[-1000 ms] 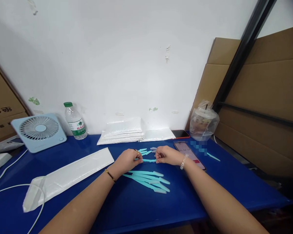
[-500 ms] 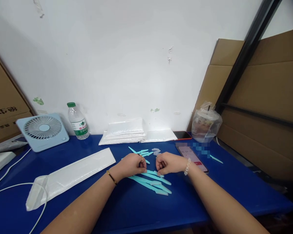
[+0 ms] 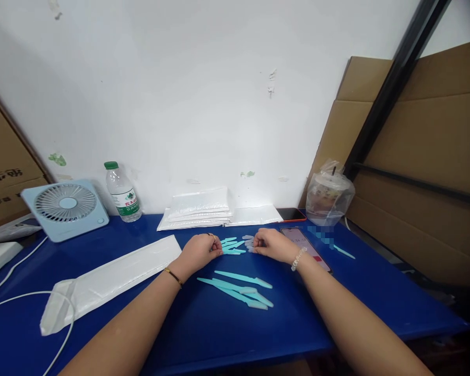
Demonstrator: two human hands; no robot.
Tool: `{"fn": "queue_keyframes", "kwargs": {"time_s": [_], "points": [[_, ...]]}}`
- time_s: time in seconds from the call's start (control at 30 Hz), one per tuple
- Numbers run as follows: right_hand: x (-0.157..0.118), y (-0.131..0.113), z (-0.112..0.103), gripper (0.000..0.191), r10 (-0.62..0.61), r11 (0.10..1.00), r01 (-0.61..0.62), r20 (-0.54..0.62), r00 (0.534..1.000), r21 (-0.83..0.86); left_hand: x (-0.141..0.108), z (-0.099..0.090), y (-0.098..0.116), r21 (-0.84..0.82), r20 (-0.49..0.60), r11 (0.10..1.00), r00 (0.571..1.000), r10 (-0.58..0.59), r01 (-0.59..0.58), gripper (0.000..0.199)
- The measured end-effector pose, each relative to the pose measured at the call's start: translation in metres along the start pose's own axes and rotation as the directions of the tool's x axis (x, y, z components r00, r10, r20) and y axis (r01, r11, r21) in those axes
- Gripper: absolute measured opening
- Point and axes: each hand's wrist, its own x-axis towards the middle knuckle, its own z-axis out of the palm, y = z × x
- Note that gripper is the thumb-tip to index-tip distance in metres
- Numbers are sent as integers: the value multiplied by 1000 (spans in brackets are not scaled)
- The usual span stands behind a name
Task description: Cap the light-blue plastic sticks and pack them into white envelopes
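Note:
Several turquoise eyebrow razors [image 3: 232, 246] lie in a small group at mid-table. My left hand [image 3: 201, 255] is closed at their left ends, its fingertips pinched on a razor there and partly covering the ends. Just right of that group are several small clear plastic caps [image 3: 248, 241]. My right hand [image 3: 273, 244] is closed over the caps' right side; its fingers hide whatever is between them. Nearer to me, several more turquoise razors [image 3: 235, 285] lie fanned out, blade ends to the right, apart from both hands.
A white padded mailer [image 3: 117, 277] lies at left, a white cable [image 3: 68, 334] across its end. Behind stand a blue fan [image 3: 66, 209], a water bottle [image 3: 123, 196] and stacked mailers [image 3: 199, 206]. Phones [image 3: 303, 243] and a bagged drink cup [image 3: 329, 196] are at right.
Both hands have moved away from me, off the nearer razors. The left is now at the far razor group and the right at the clear caps. The nearer razors are uncovered on the table.

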Motion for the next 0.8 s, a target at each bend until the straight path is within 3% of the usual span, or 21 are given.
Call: {"fn": "queue_keyframes", "kwargs": {"time_s": [0.13,0.27,0.4,0.47,0.63,0.73,0.8], "points": [[-3,-6,-3,9,-37,998,36,8,999,52,-1,2,-8,-11,-75,993,990,120,-121,34],[-11,-13,-12,14,-55,988,31,160,986,154,2,6,-20,22,-80,993,990,114,-113,35],[-19,-19,-21,30,-97,970,-15,442,892,242,5,8,-25,16,-73,997,994,77,-76,28],[-21,-24,-20,31,-105,979,3,488,867,204,7,9,-25,14,-78,999,996,52,-51,25],[-19,-27,-7,14,-78,995,44,445,892,86,8,12,-22,-76,-82,997,996,-18,12,24],[-14,-25,1,7,-96,994,77,316,944,73,3,9,-12,-118,-167,992,986,14,-34,30],[-10,-24,5,6,-103,993,87,199,975,84,-1,8,-1,-143,-166,985,983,71,-95,34]]}}
